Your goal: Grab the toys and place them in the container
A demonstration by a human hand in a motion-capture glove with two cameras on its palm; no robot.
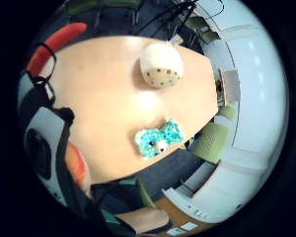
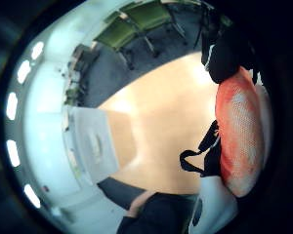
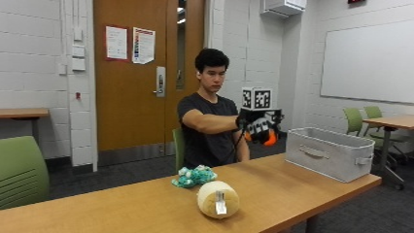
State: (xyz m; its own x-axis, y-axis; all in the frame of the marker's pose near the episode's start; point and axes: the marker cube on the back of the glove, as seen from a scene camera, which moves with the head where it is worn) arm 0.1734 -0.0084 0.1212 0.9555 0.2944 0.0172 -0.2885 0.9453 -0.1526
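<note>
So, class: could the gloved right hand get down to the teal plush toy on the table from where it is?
Probably yes. The right hand is raised above the table, already gripping an orange toy, and nothing stands between it and the teal plush toy; the orange toy would need dropping first.

Classroom or meeting room: painted block walls, whiteboard (image 3: 369, 60), wooden door (image 3: 146, 73) with posted notices, long tables (image 3: 129, 206), green chairs (image 3: 23, 170).

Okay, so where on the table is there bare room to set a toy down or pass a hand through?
The widest bare patch of the table runs from the teal plush toy and the cream round plush toy to its far end. A second patch lies between those toys and the grey fabric bin, below the gloved right hand. The two toys sit close together.
</note>
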